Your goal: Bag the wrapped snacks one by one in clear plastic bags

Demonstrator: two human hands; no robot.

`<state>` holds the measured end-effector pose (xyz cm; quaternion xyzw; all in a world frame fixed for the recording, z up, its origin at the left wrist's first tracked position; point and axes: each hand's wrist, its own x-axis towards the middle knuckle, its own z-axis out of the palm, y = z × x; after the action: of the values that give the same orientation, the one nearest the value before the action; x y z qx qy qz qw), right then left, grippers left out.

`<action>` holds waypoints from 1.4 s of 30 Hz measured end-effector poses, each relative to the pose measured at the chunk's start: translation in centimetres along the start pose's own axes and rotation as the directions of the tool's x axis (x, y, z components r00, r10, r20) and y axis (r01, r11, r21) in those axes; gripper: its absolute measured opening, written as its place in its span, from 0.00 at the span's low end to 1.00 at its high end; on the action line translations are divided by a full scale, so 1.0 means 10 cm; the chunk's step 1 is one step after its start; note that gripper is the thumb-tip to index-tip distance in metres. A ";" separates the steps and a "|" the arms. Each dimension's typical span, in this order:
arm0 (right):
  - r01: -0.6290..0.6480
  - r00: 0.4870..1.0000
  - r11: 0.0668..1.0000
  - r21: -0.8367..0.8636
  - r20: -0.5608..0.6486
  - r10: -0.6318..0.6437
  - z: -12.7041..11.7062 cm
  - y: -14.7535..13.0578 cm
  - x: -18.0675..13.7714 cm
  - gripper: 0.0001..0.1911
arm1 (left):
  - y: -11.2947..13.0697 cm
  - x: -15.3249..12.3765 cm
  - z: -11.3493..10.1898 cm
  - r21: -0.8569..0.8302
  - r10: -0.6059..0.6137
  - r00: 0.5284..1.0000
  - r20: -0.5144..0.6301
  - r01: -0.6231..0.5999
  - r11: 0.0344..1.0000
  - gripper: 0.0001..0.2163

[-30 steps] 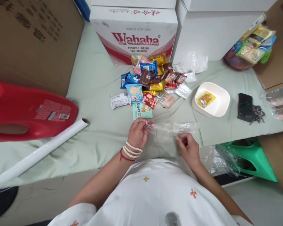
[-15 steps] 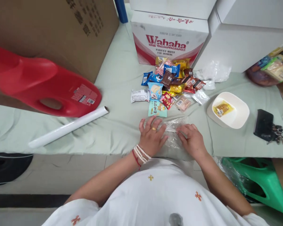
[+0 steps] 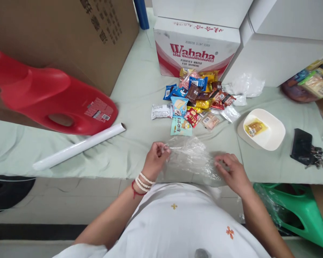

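A thin, crinkled clear plastic bag (image 3: 191, 157) is spread between my hands above the front of the table. My left hand (image 3: 155, 161) has its fingers closed in a pinch on the bag's left edge. At the opposite edge, the fingertips of my right hand (image 3: 233, 173) are closed on the film, though the grip there is hard to see. Just beyond the bag lies a pile of wrapped snacks (image 3: 193, 94), with a pale green snack packet (image 3: 181, 127) nearest to it.
A white bowl (image 3: 276, 134) holding one yellow packet stands at right, beside a black pouch with keys (image 3: 303, 143). At left are a red jug (image 3: 78, 96) and a white roll (image 3: 80, 146). Cartons, including a Wahaba-style white box (image 3: 196, 43), line the back. A green stool (image 3: 307, 211) stands below.
My hands have moved apart, the left one leftward and the right one rightward. The plastic bag is now stretched wider, and the left fingers have gone from spread to pinching.
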<state>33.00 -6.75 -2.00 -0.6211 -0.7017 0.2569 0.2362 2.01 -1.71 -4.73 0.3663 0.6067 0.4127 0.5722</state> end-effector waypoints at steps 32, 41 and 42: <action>-0.359 0.903 0.607 0.709 0.101 0.417 0.28 -0.06 0.75 0.25 | -0.06 -0.09 -0.24 0.130 0.035 0.966 -0.255 -0.001 0.991 0.27; -0.403 0.915 0.715 0.571 0.247 0.319 0.26 -0.02 0.97 0.26 | 0.20 -0.04 -0.12 0.660 0.639 0.478 0.602 -0.749 -0.061 0.15; -0.407 0.913 0.710 0.575 0.250 0.321 0.22 0.02 1.00 0.27 | 0.20 0.08 -0.08 0.723 0.592 0.566 0.574 -0.689 -0.042 0.15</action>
<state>30.50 3.05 -3.69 -0.6176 -0.4565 0.5529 0.3232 1.08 -0.30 -3.20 0.8691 0.4521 0.1989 0.0277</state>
